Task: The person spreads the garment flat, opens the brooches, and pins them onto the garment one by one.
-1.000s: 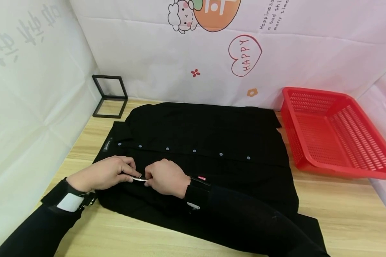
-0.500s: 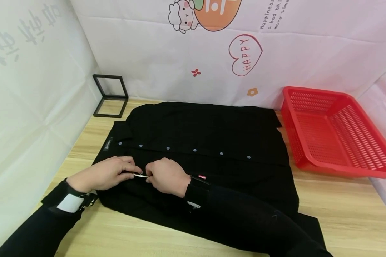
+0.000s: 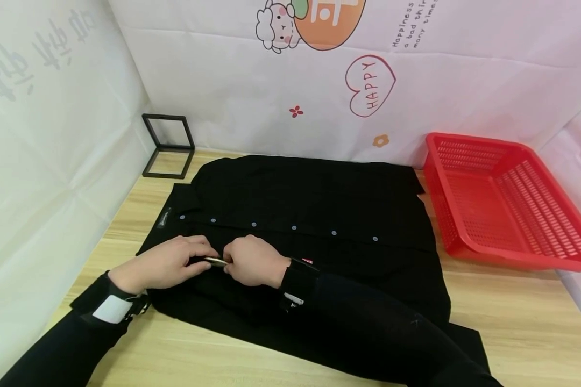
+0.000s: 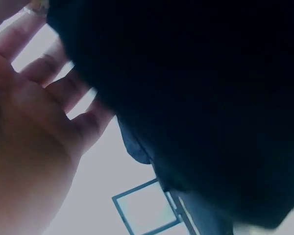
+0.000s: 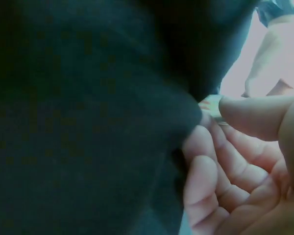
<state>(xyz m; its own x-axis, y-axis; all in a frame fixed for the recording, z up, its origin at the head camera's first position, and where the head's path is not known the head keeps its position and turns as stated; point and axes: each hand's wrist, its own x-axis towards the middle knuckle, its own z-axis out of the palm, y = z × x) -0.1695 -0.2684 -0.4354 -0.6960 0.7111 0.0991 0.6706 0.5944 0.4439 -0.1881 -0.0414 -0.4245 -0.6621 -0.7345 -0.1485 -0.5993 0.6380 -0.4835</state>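
A black button-up shirt (image 3: 310, 199) lies spread on the table, its collar toward the left. Over its near front panel, my left hand (image 3: 167, 262) and right hand (image 3: 254, 262) meet at a small shiny piece (image 3: 215, 262), thin and edge-on like a pin badge. My left thumb and index finger pinch its left end. The right thumb and curled fingers grip its right end; in the right wrist view, a pale bit of the piece (image 5: 213, 106) shows beside the thumb. Dark cloth fills much of both wrist views and hides how the piece meets the shirt.
A red plastic basket (image 3: 465, 236) stands at the right of the wooden table (image 3: 213, 355). At the back left is a black square-framed stand (image 3: 164, 175). White printed cloth (image 3: 232, 80) walls in the back and sides. My right forearm crosses the shirt's lower part.
Both hands have shifted slightly up and to the right with the shiny piece. It has tilted, so more of its golden face shows. The shirt lies almost as before.
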